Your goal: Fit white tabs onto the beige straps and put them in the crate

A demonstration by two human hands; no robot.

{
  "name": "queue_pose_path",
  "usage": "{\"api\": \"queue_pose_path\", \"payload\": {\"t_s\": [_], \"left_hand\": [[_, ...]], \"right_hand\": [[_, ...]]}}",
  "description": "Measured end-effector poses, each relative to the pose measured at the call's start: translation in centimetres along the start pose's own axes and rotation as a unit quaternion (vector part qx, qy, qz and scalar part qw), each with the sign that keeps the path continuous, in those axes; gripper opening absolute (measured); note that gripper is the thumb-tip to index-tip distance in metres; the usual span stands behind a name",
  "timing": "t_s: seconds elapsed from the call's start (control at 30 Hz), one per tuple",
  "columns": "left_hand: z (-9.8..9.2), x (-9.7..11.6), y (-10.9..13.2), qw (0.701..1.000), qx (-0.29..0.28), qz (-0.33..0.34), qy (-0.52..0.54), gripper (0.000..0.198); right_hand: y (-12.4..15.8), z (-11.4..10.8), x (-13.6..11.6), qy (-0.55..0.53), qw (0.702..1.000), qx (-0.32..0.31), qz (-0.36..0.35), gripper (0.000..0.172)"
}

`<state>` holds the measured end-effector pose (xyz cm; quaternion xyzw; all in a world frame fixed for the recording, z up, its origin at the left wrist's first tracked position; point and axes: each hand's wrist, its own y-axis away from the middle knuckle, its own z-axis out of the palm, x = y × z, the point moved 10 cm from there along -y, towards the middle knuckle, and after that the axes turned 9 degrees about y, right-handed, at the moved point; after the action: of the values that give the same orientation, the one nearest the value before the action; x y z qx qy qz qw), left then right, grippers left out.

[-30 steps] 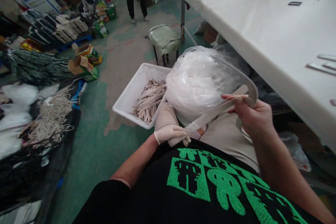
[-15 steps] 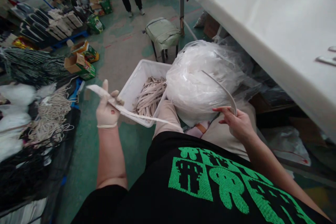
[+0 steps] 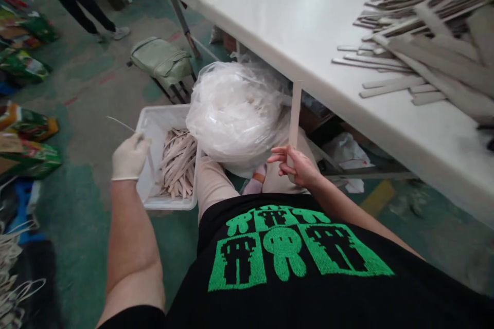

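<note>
"While we look down past our shirt, what is our right hand (image 3: 297, 167) doing?"

"Grasping a pale strap (image 3: 295, 113) by its lower end; the long axis stands nearly upright, tip pointing toward the table (image 3: 270, 20) edge."

"And our gloved left hand (image 3: 129, 157)?"

"Pinching a thin strand (image 3: 120, 125) aimed up and left, beside the white crate (image 3: 162, 109) of strips (image 3: 178, 164)."

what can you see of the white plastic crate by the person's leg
The white plastic crate is an open, shallow rectangular tub with a plain rim, seen from above at an angle. Inside lies a loose, criss-crossed heap of pale flat strips, filling its lower part. A clear plastic bag stuffed with white material overlaps its far right corner. The gloved left hand, pinching a thin strip, is held just above its left rim.
</note>
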<state>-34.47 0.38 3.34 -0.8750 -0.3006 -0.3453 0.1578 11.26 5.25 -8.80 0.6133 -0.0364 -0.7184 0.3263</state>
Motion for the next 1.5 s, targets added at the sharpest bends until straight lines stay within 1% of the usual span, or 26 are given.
{"api": "queue_pose_path", "payload": {"t_s": [0.03,0.1,0.17,0.2,0.27,0.3,0.33,0.4,0.47,0.5,0.57,0.67,0.73,0.8,0.83,0.9,0.97,1.0,1.07,1.17,1.27,1.33,1.4,1.43,1.5], "left_hand": [[3.4,0.7,1.3,0.997,-0.045,0.005,0.067,0.027],[9.7,3.1,4.9,0.969,-0.137,0.018,0.205,0.027],[14.5,5.9,8.9,0.931,-0.199,0.005,0.305,0.026],[16.4,7.2,10.7,0.909,-0.226,-0.015,0.350,0.025],[19.1,9.9,13.7,0.869,-0.261,-0.044,0.419,0.025],[20.1,11.3,14.9,0.857,-0.279,-0.040,0.432,0.026],[21.0,12.9,15.9,0.851,-0.299,-0.017,0.432,0.029],[22.4,15.8,17.8,0.848,-0.342,0.069,0.400,0.034],[23.4,17.6,19.3,0.850,-0.356,0.160,0.354,0.037],[23.8,18.0,19.7,0.854,-0.353,0.193,0.331,0.038],[24.5,18.2,20.1,0.863,-0.337,0.236,0.293,0.036],[24.9,18.6,20.0,0.867,-0.320,0.272,0.267,0.036],[24.6,19.3,20.0,0.864,-0.304,0.297,0.268,0.037],[24.1,20.1,20.1,0.862,-0.279,0.326,0.269,0.036],[23.8,20.5,20.2,0.862,-0.265,0.338,0.271,0.033],[23.3,20.9,20.3,0.860,-0.243,0.349,0.282,0.020],[23.2,20.9,20.1,0.860,-0.236,0.341,0.297,0.007],[23.2,20.7,19.6,0.863,-0.236,0.329,0.303,0.007],[23.2,20.0,18.0,0.876,-0.231,0.287,0.312,0.011],[23.2,18.5,14.0,0.896,-0.206,0.208,0.333,0.013],[23.5,17.7,10.4,0.903,-0.186,0.166,0.351,0.015],[24.3,17.4,8.9,0.908,-0.193,0.160,0.335,0.017],[25.4,16.9,7.7,0.923,-0.202,0.161,0.284,0.019],[25.8,16.7,7.1,0.934,-0.198,0.171,0.244,0.020],[26.3,16.2,5.7,0.954,-0.168,0.212,0.131,0.026]], "right_hand": [[0.0,0.2,-0.2,-0.027,1.000,-0.008,0.000,0.053],[0.1,0.6,-0.5,-0.070,0.997,-0.028,0.007,0.063],[0.2,1.1,-0.5,-0.099,0.994,-0.049,0.018,0.073],[0.2,1.4,-0.4,-0.107,0.992,-0.060,0.025,0.076],[0.3,2.0,0.0,-0.113,0.990,-0.073,0.037,0.076],[0.3,2.3,0.3,-0.110,0.990,-0.073,0.039,0.072],[0.3,2.5,0.6,-0.104,0.992,-0.067,0.038,0.068],[0.1,2.5,1.2,-0.082,0.996,-0.038,0.024,0.059],[0.0,2.1,1.5,-0.054,0.999,0.004,-0.002,0.055],[0.0,1.8,1.6,-0.039,0.999,0.022,-0.017,0.056],[-0.1,1.4,1.5,-0.010,0.998,0.043,-0.042,0.059],[-0.1,1.3,1.1,0.043,0.996,0.039,-0.068,0.065],[0.0,1.2,0.8,0.066,0.993,0.044,-0.085,0.068],[0.0,0.9,0.5,0.063,0.992,0.059,-0.095,0.068],[0.0,0.7,0.6,0.053,0.992,0.069,-0.094,0.067],[-0.2,0.3,0.8,0.018,0.993,0.082,-0.085,0.066],[-0.4,-0.3,0.8,-0.010,0.993,0.086,-0.075,0.064],[-0.5,-0.7,0.8,-0.012,0.994,0.082,-0.071,0.063],[-0.6,-1.3,0.5,0.000,0.996,0.064,-0.065,0.062],[-0.5,-2.2,0.5,0.016,0.998,0.043,-0.051,0.063],[-0.3,-2.6,0.7,0.019,0.998,0.049,-0.040,0.060],[-0.2,-2.3,0.6,0.024,0.997,0.047,-0.055,0.057],[-0.2,-1.7,0.3,0.040,0.995,0.035,-0.085,0.053],[-0.2,-1.6,0.2,0.049,0.993,0.030,-0.099,0.052],[-0.5,-1.7,0.4,0.056,0.991,0.031,-0.115,0.050]]}}
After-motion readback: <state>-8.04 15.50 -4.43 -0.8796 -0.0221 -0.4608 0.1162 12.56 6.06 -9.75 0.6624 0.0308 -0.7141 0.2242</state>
